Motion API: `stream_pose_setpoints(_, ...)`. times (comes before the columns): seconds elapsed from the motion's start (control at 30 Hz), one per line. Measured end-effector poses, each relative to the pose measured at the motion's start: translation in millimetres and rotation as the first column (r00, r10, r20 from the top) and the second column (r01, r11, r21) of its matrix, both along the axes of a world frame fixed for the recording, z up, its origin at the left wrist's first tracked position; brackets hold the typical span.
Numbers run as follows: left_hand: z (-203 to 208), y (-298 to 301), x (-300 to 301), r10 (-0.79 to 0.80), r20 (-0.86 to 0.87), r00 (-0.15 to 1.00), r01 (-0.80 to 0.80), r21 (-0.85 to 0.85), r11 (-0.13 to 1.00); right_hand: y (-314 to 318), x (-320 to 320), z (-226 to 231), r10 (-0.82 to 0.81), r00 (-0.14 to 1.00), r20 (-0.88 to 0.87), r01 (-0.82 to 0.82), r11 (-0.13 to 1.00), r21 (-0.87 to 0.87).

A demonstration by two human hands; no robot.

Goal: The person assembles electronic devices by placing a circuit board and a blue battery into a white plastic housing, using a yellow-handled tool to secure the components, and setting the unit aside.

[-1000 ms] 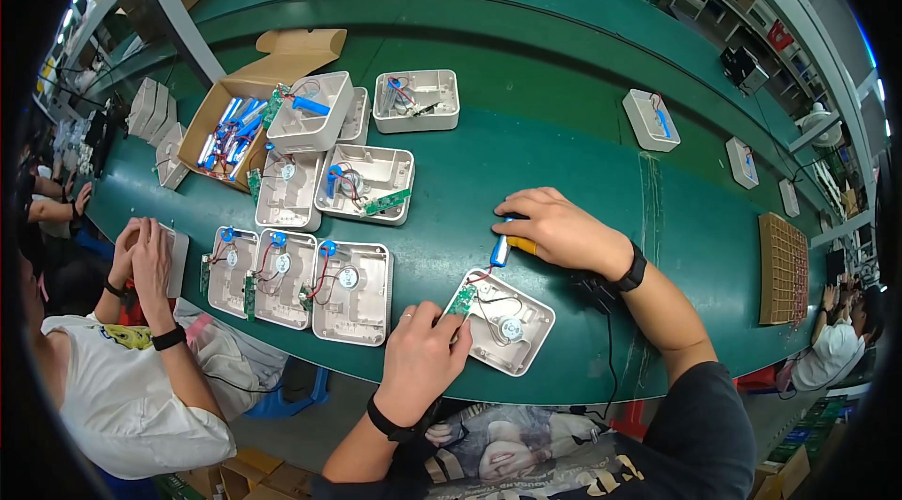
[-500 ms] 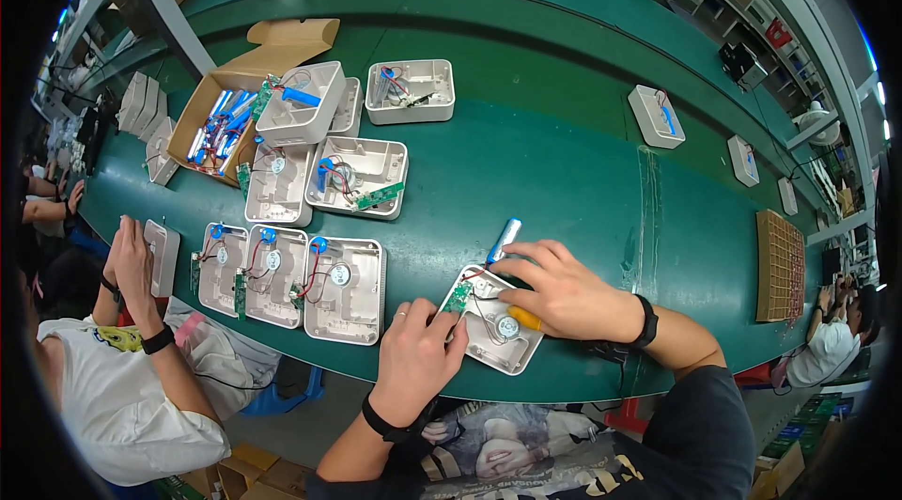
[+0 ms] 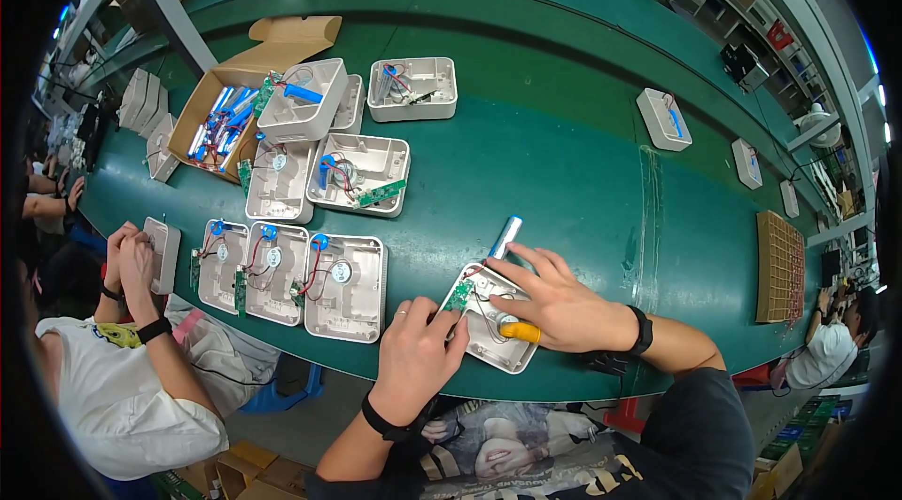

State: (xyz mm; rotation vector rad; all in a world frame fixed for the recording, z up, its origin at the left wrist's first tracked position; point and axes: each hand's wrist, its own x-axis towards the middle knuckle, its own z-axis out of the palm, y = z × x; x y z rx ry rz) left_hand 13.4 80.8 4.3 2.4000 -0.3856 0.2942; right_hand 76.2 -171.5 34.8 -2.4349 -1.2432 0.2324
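Note:
A white plastic housing [image 3: 512, 361] lies in front of me at the table's near edge, with a small green circuit board [image 3: 459, 295], thin wires and a partly covered round part inside. My left hand [image 3: 421, 342] is at its left side, thumb and fingers bent together on the board's lower edge. Over the housing's right side reaches my right hand [image 3: 573, 307], forefinger and thumb stretched apart. A yellow-handled tool [image 3: 520, 332] sticks out from under its palm; the tool's other end is hidden. Just beyond the fingertips lies a blue-and-white cylindrical battery [image 3: 505, 237], by the housing's far edge.
Several similar housings [image 3: 346, 312] with boards and wires stand to the left, some stacked. Behind them is a cardboard box [image 3: 193, 115] of blue batteries. A co-worker's hands [image 3: 132, 260] hold another housing at far left. A brown gridded tray [image 3: 775, 265] stands at the right.
My right hand has shifted slightly, its fingers spreading more. More of the yellow handle shows, and it lies more level. My left hand stays nearly where it was.

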Motion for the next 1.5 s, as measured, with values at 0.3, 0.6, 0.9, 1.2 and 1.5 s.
stream_pose_setpoints(0.3, 1, -1, 3, -0.002, 0.0, 1.0, 0.002, 0.007, 1.0, -16, 24, -3, -0.066, 0.998, -0.003, 0.065, 0.973, 0.222)
stream_pose_setpoints(0.6, -1, -1, 0, 0.024, -0.029, 0.999, -0.024, -0.014, 1.0, 2, 95, 2, 0.147, 0.984, 0.104, -0.119, 0.964, -0.237)
stream_pose_setpoints(0.9, -2, 5, 1, 0.008, 0.001, 1.0, -0.008, -0.017, 1.0, -2, 55, 23, -0.135, 0.905, -0.403, 0.189, 0.977, 0.097)
stream_pose_setpoints(1.2, -4, 2, 2, 0.007, 0.006, 1.0, -0.007, -0.025, 1.0, 11, 20, 29, -0.166, 0.966, -0.199, 0.191, 0.975, 0.112)
stream_pose_setpoints(1.5, -2, 3, 2, 0.018, -0.019, 1.0, -0.019, -0.057, 0.998, 18, 0, 14, -0.17, 0.985, -0.024, 0.17, 0.985, -0.02)
